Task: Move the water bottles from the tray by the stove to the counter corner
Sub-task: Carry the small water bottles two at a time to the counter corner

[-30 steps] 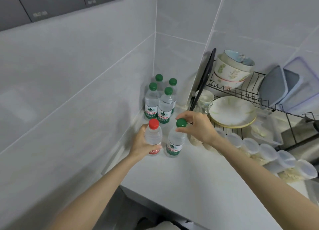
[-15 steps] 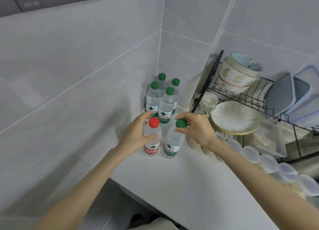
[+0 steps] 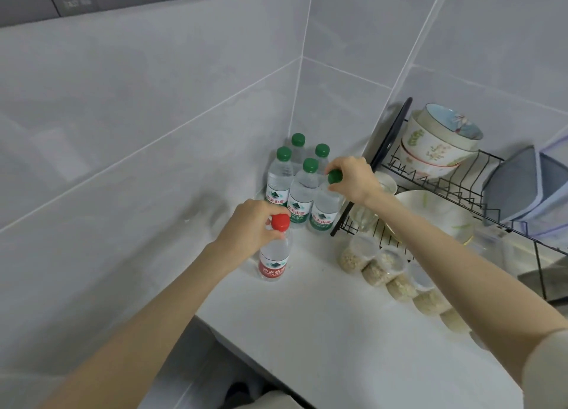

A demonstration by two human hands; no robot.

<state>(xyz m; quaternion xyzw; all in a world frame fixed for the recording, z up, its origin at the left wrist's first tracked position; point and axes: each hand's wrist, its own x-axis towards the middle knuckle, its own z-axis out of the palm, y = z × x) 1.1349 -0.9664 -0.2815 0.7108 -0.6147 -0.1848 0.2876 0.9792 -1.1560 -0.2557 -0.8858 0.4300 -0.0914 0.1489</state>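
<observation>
Several green-capped water bottles (image 3: pixel 278 182) stand clustered in the counter corner against the tiled walls. My right hand (image 3: pixel 353 179) grips the cap of one more green-capped bottle (image 3: pixel 322 212), which stands upright at the cluster's right side, touching it. My left hand (image 3: pixel 250 225) holds the neck of a red-capped, red-labelled bottle (image 3: pixel 273 262) that stands on the white counter (image 3: pixel 322 332) in front of the cluster. The tray and the stove are out of view.
A black wire dish rack (image 3: pixel 461 193) with bowls, a plate and lids stands right of the bottles. A row of small lidded containers (image 3: pixel 387 267) lies in front of the rack. The counter's left edge drops off below my left forearm.
My right hand has carried the green-capped bottle back and to the right, up against the cluster. My left grip on the red-capped bottle has shifted from the body up to the neck.
</observation>
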